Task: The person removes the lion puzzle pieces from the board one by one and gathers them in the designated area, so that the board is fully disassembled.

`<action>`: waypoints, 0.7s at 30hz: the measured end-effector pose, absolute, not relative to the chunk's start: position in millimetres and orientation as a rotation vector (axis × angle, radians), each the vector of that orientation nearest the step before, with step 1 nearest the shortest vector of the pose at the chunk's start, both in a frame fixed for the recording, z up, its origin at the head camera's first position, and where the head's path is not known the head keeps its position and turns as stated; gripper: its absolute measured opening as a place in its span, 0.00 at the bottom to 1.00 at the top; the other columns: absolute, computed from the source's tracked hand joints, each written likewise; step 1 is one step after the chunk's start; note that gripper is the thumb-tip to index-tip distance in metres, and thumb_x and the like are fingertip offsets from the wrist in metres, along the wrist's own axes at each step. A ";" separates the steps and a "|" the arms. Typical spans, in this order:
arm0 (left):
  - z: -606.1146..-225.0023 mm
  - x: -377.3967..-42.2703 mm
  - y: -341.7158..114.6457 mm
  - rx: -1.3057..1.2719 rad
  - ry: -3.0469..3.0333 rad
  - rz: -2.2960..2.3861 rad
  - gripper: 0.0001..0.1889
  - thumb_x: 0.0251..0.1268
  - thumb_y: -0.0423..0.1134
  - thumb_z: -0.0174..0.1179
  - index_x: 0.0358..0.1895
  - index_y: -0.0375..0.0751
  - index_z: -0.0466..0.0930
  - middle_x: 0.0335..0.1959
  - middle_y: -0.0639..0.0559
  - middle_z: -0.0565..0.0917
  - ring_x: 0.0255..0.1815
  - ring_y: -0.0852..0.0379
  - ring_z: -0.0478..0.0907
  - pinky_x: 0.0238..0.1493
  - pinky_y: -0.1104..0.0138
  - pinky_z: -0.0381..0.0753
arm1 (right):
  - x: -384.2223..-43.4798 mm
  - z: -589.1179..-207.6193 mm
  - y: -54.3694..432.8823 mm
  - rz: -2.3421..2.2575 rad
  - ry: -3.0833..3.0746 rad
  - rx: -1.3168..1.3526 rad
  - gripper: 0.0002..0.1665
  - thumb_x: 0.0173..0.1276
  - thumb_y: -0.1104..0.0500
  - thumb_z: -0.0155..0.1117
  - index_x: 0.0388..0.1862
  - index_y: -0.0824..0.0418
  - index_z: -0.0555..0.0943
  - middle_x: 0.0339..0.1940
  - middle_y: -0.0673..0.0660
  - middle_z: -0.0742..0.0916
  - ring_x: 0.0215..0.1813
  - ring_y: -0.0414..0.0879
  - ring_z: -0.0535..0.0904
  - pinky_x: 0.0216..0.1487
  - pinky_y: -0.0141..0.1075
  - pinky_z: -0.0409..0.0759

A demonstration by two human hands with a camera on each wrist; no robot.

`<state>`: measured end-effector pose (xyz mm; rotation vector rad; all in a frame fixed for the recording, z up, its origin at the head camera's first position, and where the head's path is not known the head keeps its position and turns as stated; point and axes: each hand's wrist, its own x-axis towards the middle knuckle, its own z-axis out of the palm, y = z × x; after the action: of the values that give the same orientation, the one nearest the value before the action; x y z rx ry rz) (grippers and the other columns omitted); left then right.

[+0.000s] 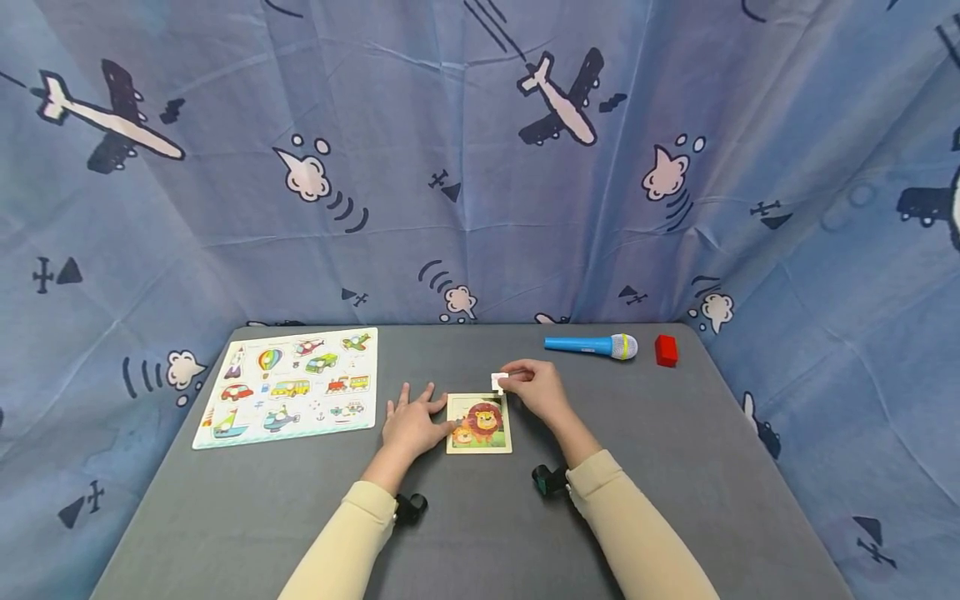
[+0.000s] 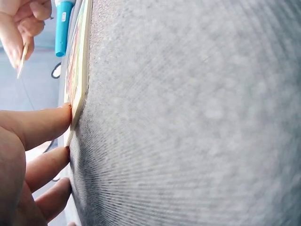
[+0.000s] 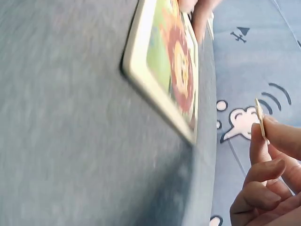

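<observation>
A small square lion puzzle (image 1: 481, 423) lies flat on the grey table, with a pale wooden border. My left hand (image 1: 414, 425) rests at its left side with fingers spread; the thumb and a finger touch the board's edge in the left wrist view. Just above the puzzle's top right corner, my right hand (image 1: 534, 385) pinches a thin puzzle piece (image 1: 498, 382) between thumb and fingertips. Its pale side faces the head camera. In the right wrist view the puzzle piece (image 3: 260, 120) appears edge-on, apart from the board.
A larger vehicle picture board (image 1: 292, 387) lies at the left. Toward the back right are a blue toy microphone (image 1: 588, 346) and a red block (image 1: 666, 351). Behind the table hangs a blue curtain (image 1: 405, 167) printed with aeroplanes.
</observation>
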<state>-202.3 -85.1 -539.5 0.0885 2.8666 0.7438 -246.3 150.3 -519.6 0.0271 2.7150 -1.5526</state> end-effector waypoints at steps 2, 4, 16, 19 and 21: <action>-539.4 -202.1 -84.9 0.088 2.869 0.741 0.32 0.62 0.59 0.67 0.70 0.57 0.76 0.78 0.52 0.65 0.83 0.37 0.44 0.78 0.37 0.44 | -246.5 -519.6 157.4 -1.544 2.723 0.029 0.14 0.62 0.56 0.76 0.45 0.60 0.89 0.34 0.56 0.90 0.34 0.43 0.82 0.34 0.34 0.78; -538.9 -201.6 -84.8 0.083 2.865 0.743 0.32 0.62 0.59 0.67 0.70 0.57 0.76 0.79 0.52 0.65 0.83 0.37 0.44 0.78 0.37 0.44 | -246.9 -520.8 165.0 -1.543 2.724 0.030 0.14 0.62 0.56 0.76 0.45 0.61 0.89 0.34 0.57 0.90 0.32 0.43 0.81 0.33 0.33 0.78; -538.4 -203.8 -83.5 0.083 2.855 0.740 0.32 0.63 0.59 0.66 0.70 0.57 0.76 0.79 0.52 0.64 0.84 0.38 0.43 0.79 0.38 0.43 | -250.8 -529.1 201.5 -1.491 2.727 0.028 0.16 0.64 0.57 0.74 0.48 0.64 0.88 0.39 0.61 0.91 0.37 0.45 0.85 0.37 0.35 0.80; -537.6 -203.8 -83.2 0.082 2.849 0.749 0.32 0.63 0.59 0.66 0.70 0.57 0.76 0.79 0.52 0.64 0.84 0.38 0.43 0.79 0.37 0.43 | -251.5 -531.9 209.7 -1.443 2.727 0.038 0.16 0.65 0.58 0.74 0.48 0.64 0.87 0.41 0.62 0.91 0.40 0.46 0.86 0.39 0.35 0.80; -537.0 -203.5 -83.0 0.080 2.845 0.753 0.32 0.63 0.59 0.67 0.70 0.57 0.76 0.79 0.52 0.64 0.84 0.38 0.43 0.79 0.37 0.43 | -251.9 -533.5 214.8 -1.409 2.729 0.059 0.15 0.64 0.58 0.74 0.48 0.64 0.88 0.41 0.61 0.91 0.40 0.46 0.86 0.39 0.36 0.80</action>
<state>-203.5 -83.0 -537.0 0.0795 2.8454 0.7531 -251.9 214.8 -533.5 0.0591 2.7294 -1.4092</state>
